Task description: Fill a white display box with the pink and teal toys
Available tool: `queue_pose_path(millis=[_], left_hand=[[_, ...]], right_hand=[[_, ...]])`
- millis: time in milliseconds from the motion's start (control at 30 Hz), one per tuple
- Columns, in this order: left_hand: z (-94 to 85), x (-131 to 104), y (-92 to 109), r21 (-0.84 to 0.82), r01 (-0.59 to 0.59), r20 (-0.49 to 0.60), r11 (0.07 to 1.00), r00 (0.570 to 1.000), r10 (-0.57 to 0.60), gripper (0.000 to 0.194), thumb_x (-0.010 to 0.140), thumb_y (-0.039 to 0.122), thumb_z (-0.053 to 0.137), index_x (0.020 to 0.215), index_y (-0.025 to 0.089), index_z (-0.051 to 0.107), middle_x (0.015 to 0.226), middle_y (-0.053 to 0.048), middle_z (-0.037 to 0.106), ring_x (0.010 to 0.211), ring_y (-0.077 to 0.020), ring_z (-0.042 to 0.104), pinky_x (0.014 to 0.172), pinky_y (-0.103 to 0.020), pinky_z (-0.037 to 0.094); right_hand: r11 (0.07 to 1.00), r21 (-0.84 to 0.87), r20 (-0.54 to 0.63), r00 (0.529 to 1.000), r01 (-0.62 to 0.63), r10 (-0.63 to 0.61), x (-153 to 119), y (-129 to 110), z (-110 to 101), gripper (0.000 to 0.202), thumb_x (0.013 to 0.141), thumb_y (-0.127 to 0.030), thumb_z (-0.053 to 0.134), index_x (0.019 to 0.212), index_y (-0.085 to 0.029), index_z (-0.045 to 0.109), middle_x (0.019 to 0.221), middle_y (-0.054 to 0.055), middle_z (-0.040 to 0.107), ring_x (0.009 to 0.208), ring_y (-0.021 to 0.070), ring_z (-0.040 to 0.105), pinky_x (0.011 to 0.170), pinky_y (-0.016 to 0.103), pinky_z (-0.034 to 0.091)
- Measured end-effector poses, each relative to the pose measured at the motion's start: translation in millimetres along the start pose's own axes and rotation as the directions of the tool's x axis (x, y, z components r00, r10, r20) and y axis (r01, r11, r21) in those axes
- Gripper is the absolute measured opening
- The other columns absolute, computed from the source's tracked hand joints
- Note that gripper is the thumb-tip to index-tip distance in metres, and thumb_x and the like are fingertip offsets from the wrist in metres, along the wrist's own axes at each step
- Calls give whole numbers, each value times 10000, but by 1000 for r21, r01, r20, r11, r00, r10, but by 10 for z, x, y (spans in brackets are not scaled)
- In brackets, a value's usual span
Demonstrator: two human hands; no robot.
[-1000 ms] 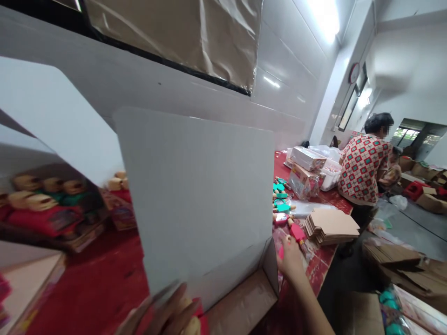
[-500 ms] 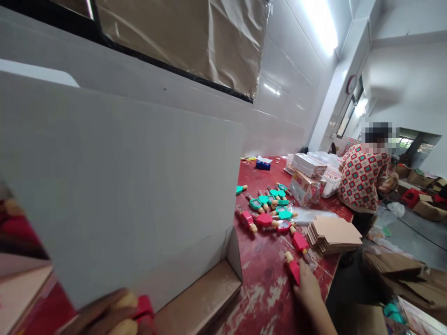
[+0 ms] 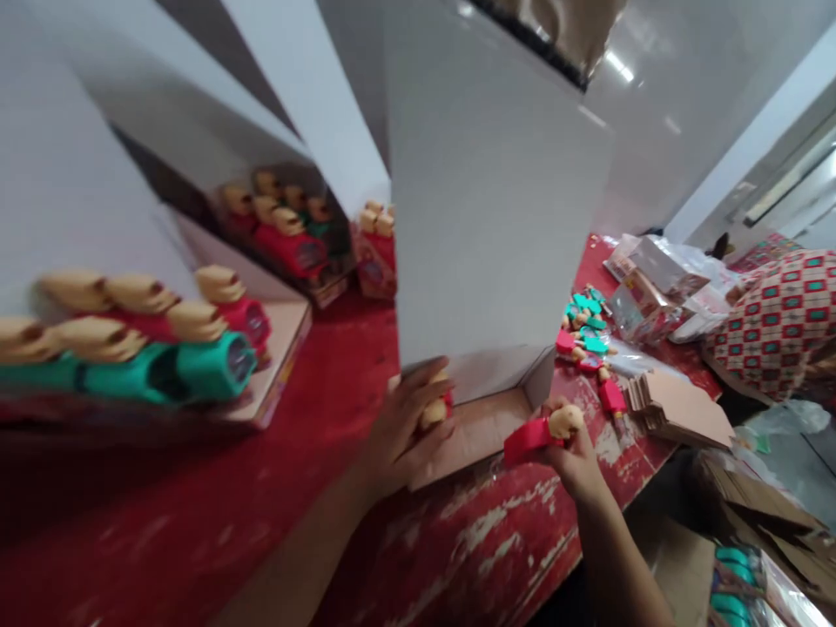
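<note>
Right hand [image 3: 575, 453] now lifted off red table [image 3: 457, 540], pinching red toy [image 3: 539, 433] beside open box [image 3: 483, 261]. Left hand [image 3: 405, 427] closed around second toy [image 3: 436, 409], mostly hidden. Near toys blurred.

Left hand [image 3: 406, 424] curled in a closed grip, right hand [image 3: 575, 453] likewise, both forearms outstretched.

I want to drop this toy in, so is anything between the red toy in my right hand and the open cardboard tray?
Nothing visible. The right hand holds the red plastic toy with a tan head just beside the brown cardboard tray, whose floor looks bare there; the left hand holds another toy at the tray's opposite side.
</note>
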State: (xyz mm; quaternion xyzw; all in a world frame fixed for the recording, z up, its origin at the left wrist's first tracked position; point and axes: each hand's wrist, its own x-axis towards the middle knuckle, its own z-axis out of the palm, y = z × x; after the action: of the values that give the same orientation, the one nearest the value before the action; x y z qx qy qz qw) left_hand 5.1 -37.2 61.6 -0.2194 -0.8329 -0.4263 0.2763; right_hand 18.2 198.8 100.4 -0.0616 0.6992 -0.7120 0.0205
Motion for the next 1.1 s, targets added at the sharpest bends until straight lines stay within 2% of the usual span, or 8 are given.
queue_pose_path(millis=[133, 267, 467, 667, 767, 900, 1033, 1100], left_hand=[[13, 12, -30, -37, -43, 8, 998, 999, 44, 177, 912, 229, 469, 1084, 222, 506, 1314, -81, 454, 1200, -211, 452, 1015, -404, 341], [25, 13, -56, -62, -77, -45, 995, 996, 75, 146, 902, 224, 463, 1043, 212, 500, 1268, -85, 476, 1151, -201, 469, 970, -373, 330], [-9, 31, -64, -79, -132, -35, 988, 991, 129, 133, 899, 209, 456, 1031, 211, 470, 1245, -80, 490, 1173, -185, 439, 942, -333, 303], [21, 29, -79, -138, -105, -51, 985, 994, 99, 167, 882, 200, 458, 1046, 221, 480, 1267, -73, 478, 1190, -190, 425, 942, -342, 302], [42, 20, -86, -158, -90, -34, 983, 996, 86, 167, 887, 211, 462, 1053, 223, 483, 1272, -71, 482, 1187, -189, 434, 959, -352, 302], [9, -4, -76, -244, -23, 24, 969, 999, 30, 253, 958, 389, 352, 1076, 219, 498, 1294, -76, 469, 1196, -208, 426, 1004, -382, 279], [-47, -3, -36, -427, 12, 53, 904, 999, 11, 622, 894, 676, 156, 1114, 223, 520, 1302, -84, 428, 1159, -251, 416, 984, -401, 340], [-74, 11, 1, -366, -24, 38, 930, 998, 40, 637, 846, 729, 251, 1133, 218, 498, 1288, -98, 419, 1147, -273, 422, 958, -410, 377]], right_hand=[[974, 153, -194, 972, 165, -134, 170, 51, 324, 262, 575, -301, 590, 762, -191, 443, 685, -34, 493, 559, 90, 452, 494, 206, 393], [923, 92, -309, 892, 373, -330, 149, 128, 514, 193, 767, -338, 551, 718, -192, 434, 593, -48, 473, 528, 104, 485, 505, 229, 433], [858, -101, -159, 843, 504, -514, 46, 399, 750, 88, 822, -150, 537, 803, -197, 466, 741, -20, 599, 702, 124, 584, 665, 278, 484], [697, -62, -3, 698, 714, -716, -76, 563, 882, 93, 816, -161, 480, 748, -194, 426, 693, -13, 535, 626, 125, 560, 566, 267, 487], [709, -152, 92, 724, 689, -684, -55, 490, 875, 105, 807, -155, 475, 742, -198, 405, 628, -34, 439, 539, 98, 473, 496, 222, 415], [690, -441, 4, 770, 574, -638, 101, 523, 971, 83, 808, -141, 466, 852, -202, 431, 694, -24, 433, 589, 103, 460, 543, 230, 434], [500, -591, 86, 666, 633, -741, 191, 653, 1145, 481, 785, -286, 509, 1220, -150, 356, 1095, 135, 479, 1000, 229, 514, 820, 416, 504], [444, -581, 201, 649, 682, -734, 186, 632, 1123, 643, 788, -361, 496, 1329, -117, 248, 1218, 187, 419, 1145, 276, 453, 897, 469, 482]])
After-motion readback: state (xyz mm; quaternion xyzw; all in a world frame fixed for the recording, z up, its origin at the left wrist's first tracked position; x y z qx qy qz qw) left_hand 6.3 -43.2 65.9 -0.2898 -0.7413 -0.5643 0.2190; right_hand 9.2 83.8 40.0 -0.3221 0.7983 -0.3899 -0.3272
